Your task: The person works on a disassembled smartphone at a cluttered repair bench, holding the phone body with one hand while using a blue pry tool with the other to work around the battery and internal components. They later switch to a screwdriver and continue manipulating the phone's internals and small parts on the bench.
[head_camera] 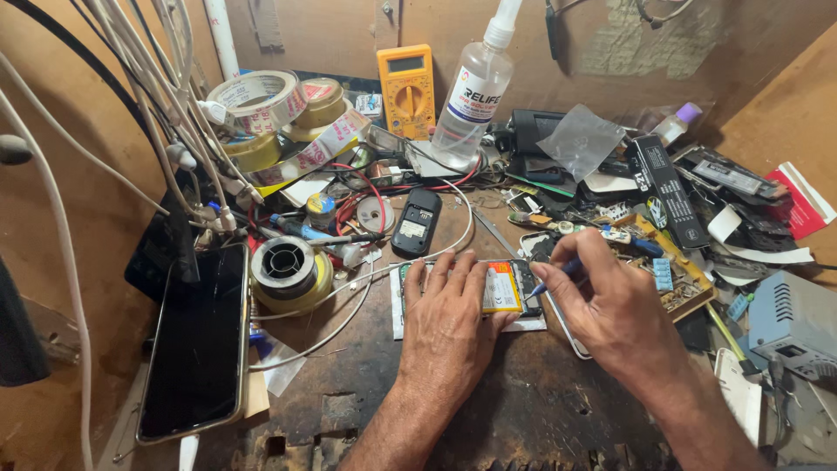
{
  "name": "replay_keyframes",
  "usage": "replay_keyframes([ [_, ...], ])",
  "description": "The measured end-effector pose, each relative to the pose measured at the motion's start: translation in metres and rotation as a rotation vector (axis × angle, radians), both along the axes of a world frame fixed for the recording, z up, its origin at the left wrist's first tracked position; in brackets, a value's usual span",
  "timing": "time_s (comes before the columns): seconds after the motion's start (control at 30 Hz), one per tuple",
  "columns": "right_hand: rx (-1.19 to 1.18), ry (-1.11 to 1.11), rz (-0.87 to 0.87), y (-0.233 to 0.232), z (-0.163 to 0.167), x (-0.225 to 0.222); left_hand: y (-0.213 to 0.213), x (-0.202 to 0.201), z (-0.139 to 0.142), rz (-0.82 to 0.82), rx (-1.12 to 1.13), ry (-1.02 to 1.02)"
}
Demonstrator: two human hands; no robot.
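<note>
An opened phone [506, 288] lies face down near the middle of the workbench [349, 349], its long axis running left to right across the person's view, with an orange-and-yellow battery showing inside the shell. The left hand [445, 327] lies flat on the phone's left half, fingers spread and pressing down, closed around nothing. The right hand [602, 301] comes in from the right, pinching a thin blue-handled tool [558, 275] between thumb and fingers; the tool slants down to the left, and its tip meets the phone's right end, just past the battery. So the working point sits just left of the right hand, which is the nearer one. Around them: a solder spool [288, 270] and a larger dark phone [196, 344] toward the left edge, a small black handset [416, 222] just behind, a yellow meter [406, 87] and a clear squeeze bottle [475, 92] against the back wall, and rolls of tape [261, 100] at the back left.
</note>
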State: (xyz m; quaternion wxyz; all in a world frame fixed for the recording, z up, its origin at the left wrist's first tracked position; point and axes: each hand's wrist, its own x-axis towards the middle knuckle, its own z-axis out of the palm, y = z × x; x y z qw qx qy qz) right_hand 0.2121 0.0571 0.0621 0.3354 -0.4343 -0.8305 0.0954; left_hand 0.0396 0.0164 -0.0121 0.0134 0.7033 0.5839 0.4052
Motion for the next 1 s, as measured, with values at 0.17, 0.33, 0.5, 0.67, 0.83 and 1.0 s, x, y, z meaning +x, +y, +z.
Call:
replay_keyframes([
  [0.17, -0.137, -0.011, 0.060, 0.007, 0.006, 0.003, 0.000, 0.000, 0.000, 0.002, -0.005, -0.002],
  [0.33, -0.200, 0.021, -0.070, 0.006, 0.005, 0.000, 0.000, 0.000, 0.000, -0.002, 0.001, -0.010],
  [0.5, -0.098, 0.021, -0.097, 0.003, 0.000, -0.003, 0.000, 0.000, 0.000, 0.000, 0.000, 0.005],
  [0.67, -0.134, 0.071, -0.092, 0.004, -0.003, 0.000, 0.000, 0.000, 0.000, 0.002, -0.007, 0.003],
  [0.83, -0.184, 0.100, -0.125, 0.003, -0.007, 0.004, 0.000, 0.000, 0.000, -0.001, -0.006, -0.001],
  [1.0, -0.021, -0.014, -0.112, 0.001, -0.008, 0.004, 0.000, 0.000, 0.000, -0.008, 0.003, -0.011],
])
